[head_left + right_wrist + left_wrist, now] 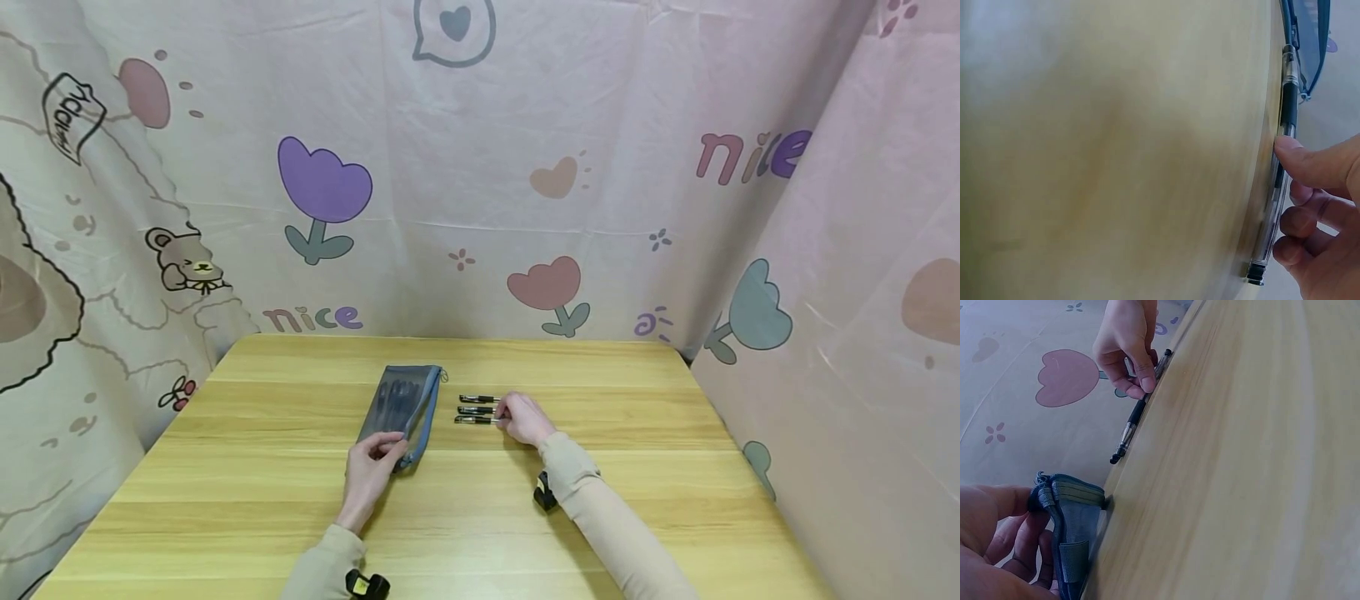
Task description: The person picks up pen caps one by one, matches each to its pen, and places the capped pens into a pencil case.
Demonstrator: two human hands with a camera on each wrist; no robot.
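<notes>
Left of the table's middle, a grey-blue mesh zip pouch [384,412] lies with its blue zipper side gaping; dark shapes show through the mesh. My left hand [369,471] pinches its near edge between thumb and fingers, and the left wrist view shows the pouch's end [1075,519] in that grip. Three black-and-clear gel pens [477,410] lie side by side to the right of the pouch. Over their right ends, my right hand [527,419] pinches the nearest pen [1289,103], with the thumb on its barrel. The hand hides the pens' right ends.
The wooden table [637,467] spreads around both hands. A printed curtain [465,192] hangs along its back and both sides. Each wrist wears a small black camera, seen at the right wrist [545,492] and the left wrist [367,585].
</notes>
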